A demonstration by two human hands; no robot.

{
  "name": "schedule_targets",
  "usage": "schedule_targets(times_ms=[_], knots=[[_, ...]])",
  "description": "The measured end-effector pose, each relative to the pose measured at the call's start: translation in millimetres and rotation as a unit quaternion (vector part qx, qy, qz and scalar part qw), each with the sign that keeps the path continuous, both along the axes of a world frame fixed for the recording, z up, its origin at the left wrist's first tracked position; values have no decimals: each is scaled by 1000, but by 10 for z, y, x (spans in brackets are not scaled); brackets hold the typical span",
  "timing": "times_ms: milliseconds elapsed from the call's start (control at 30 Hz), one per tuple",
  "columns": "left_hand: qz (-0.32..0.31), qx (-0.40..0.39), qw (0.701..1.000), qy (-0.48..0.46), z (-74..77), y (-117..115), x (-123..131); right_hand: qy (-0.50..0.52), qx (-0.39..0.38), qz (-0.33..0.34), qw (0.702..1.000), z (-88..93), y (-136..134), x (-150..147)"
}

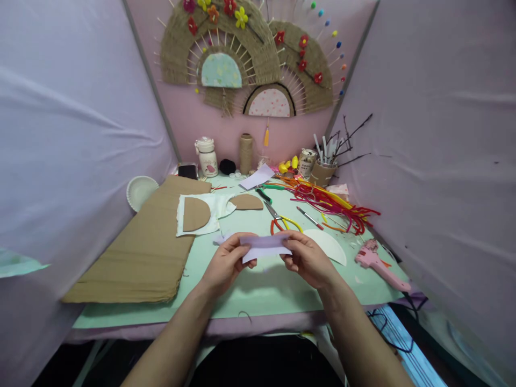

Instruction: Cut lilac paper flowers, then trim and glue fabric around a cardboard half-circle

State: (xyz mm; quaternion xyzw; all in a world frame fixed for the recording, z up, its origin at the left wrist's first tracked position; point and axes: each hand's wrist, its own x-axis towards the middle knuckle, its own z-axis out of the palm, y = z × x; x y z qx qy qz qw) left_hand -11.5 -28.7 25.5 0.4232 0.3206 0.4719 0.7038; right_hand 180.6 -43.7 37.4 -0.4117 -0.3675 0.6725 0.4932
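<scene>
- Leftward, a cardboard sheet point(137, 252) covers the table's point(278, 298) left side, stopping near the front edge.
- My left hand point(230, 259) pinches one end of a lilac paper strip point(264, 248) — raised over the table, nearer me than the scissors point(277, 216).
- My right hand point(305, 257) pinches its other end; mint tabletop shows between my forearms.
- Rightmost, a pink glue gun point(379, 266) lies near the lilac fabric wall point(443, 123).

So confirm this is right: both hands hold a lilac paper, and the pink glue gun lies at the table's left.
Wrong side: the head view shows the pink glue gun on the right of the table. The left hand and right hand hold the lilac paper.
</scene>
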Motion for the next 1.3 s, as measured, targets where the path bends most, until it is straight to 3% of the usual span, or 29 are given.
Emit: schedule_targets(times_ms=[167,367,533,800,1033,1300], knots=[[-27,22,999,-9,35,-28,-51,20,14,-10,1000,-21,-3,8],[40,78,985,147,51,-64,27,3,58,2,998,-126,67,51],[95,105,968,208,35,-38,73,-104,95,-70,987,-214,127,-7],[57,27,969,240,36,19,19,-150,93,-96,980,-217,179,-27],[-99,-32,964,243,53,70,17,-174,87,-63,979,-168,155,-37],[-48,-47,970,235,17,94,99,-160,67,-48,984,-194,148,-91]])
